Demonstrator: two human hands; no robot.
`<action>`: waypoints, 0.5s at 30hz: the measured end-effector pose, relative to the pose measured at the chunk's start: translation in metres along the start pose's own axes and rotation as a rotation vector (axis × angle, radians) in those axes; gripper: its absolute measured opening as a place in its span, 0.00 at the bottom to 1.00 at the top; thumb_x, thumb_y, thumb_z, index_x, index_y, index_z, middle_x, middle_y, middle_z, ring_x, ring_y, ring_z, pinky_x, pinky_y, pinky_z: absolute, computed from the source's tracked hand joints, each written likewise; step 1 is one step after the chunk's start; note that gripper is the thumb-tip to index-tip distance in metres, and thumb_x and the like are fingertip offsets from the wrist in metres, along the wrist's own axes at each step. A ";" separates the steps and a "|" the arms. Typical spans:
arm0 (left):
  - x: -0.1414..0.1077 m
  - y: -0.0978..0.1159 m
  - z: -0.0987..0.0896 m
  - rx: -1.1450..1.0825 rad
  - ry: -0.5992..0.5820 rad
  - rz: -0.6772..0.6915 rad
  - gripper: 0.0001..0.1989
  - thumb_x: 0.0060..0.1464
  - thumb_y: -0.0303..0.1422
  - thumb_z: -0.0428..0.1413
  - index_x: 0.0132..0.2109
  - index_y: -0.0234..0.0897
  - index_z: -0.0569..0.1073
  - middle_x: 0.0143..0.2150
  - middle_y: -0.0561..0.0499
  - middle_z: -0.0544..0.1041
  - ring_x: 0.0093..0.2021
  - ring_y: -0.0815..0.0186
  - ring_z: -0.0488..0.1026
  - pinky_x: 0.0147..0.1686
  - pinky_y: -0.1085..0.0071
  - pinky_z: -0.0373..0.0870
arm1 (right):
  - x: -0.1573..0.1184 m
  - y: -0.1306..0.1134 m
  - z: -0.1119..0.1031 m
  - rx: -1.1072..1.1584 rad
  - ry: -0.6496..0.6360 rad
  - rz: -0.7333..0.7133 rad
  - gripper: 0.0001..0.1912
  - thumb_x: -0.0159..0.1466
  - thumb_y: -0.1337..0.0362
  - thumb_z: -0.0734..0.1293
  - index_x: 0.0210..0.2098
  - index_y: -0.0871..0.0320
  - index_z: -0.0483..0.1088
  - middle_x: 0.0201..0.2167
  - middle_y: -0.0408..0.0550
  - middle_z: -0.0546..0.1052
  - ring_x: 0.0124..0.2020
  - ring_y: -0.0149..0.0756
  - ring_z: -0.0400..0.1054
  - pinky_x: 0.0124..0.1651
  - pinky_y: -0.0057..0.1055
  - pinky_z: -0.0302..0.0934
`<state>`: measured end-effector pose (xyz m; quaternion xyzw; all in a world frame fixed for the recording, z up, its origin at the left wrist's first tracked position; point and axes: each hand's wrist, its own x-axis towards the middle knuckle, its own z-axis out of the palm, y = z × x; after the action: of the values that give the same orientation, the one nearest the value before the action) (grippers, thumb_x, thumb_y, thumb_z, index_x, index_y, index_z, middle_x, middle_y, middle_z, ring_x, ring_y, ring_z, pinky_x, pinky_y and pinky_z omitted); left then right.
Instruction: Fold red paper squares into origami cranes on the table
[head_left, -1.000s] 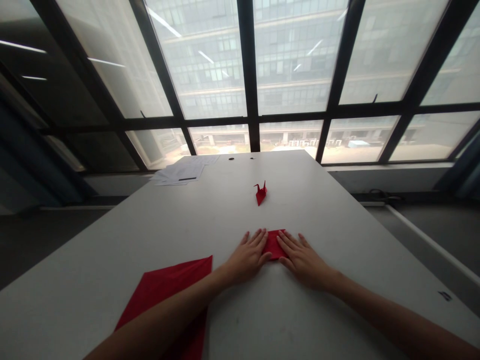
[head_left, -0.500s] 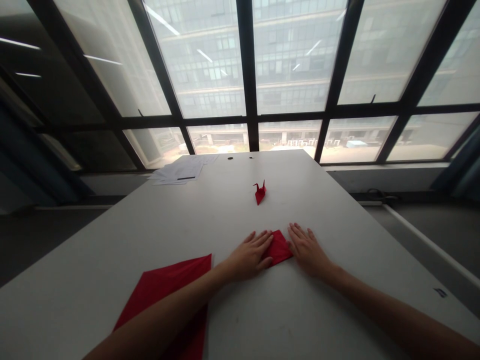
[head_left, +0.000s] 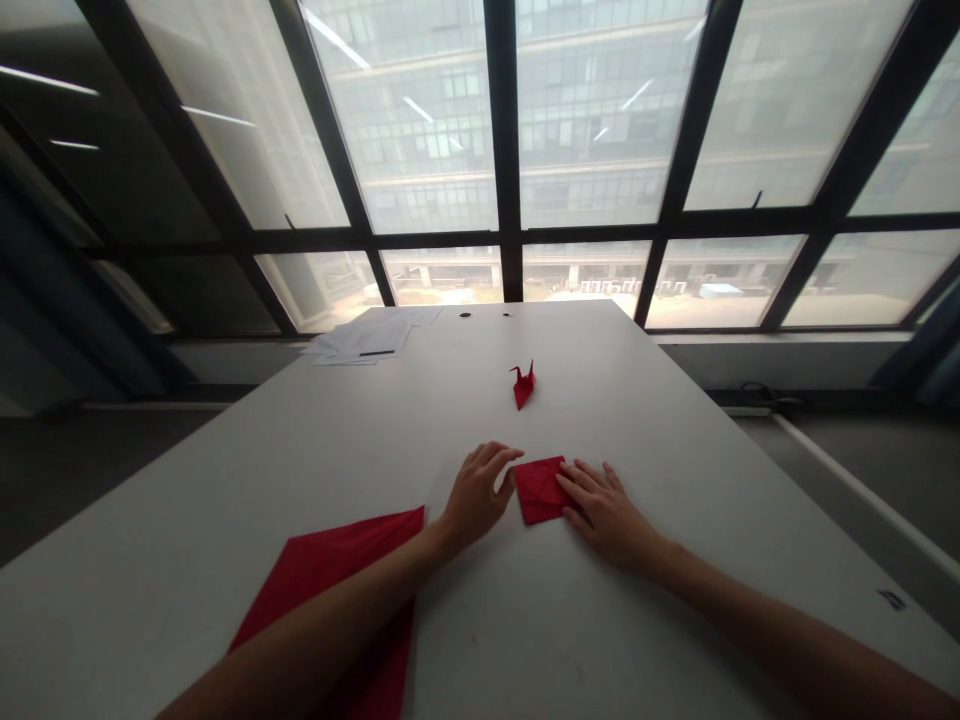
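Left grip [head_left: 484,488] spread just beside folded red paper [head_left: 540,490], well short of the surface's [head_left: 420,430] far edge; right grip [head_left: 609,515], loosely spread on it, should press flat so layers don't slip.

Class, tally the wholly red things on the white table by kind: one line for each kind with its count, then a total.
Bird-shaped folded figure: 1
Small folded square: 1
Large flat piece, partly hidden: 1
Total: 3
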<state>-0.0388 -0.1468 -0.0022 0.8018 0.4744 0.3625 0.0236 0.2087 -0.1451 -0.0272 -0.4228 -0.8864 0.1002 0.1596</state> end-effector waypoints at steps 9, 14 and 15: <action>-0.004 -0.001 0.004 0.020 -0.293 0.108 0.08 0.60 0.32 0.58 0.45 0.46 0.80 0.45 0.52 0.78 0.48 0.62 0.72 0.53 0.63 0.65 | -0.002 -0.010 -0.013 0.076 0.213 -0.069 0.12 0.69 0.63 0.61 0.47 0.52 0.75 0.48 0.50 0.76 0.51 0.43 0.66 0.62 0.47 0.54; -0.005 -0.009 0.007 0.071 -0.279 0.077 0.15 0.63 0.32 0.55 0.56 0.43 0.74 0.59 0.49 0.73 0.61 0.57 0.65 0.62 0.57 0.59 | -0.003 -0.010 -0.011 0.124 0.166 -0.124 0.11 0.68 0.64 0.63 0.47 0.51 0.75 0.46 0.48 0.77 0.49 0.42 0.67 0.55 0.43 0.60; -0.005 -0.008 0.007 0.093 -0.275 0.068 0.17 0.63 0.33 0.55 0.57 0.43 0.73 0.60 0.47 0.71 0.62 0.56 0.64 0.62 0.56 0.58 | -0.003 -0.010 -0.011 0.131 0.164 -0.128 0.11 0.68 0.64 0.63 0.46 0.51 0.76 0.46 0.48 0.77 0.48 0.42 0.68 0.55 0.43 0.60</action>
<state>-0.0420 -0.1441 -0.0135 0.8597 0.4557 0.2274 0.0390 0.2077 -0.1532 -0.0144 -0.3609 -0.8870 0.1127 0.2651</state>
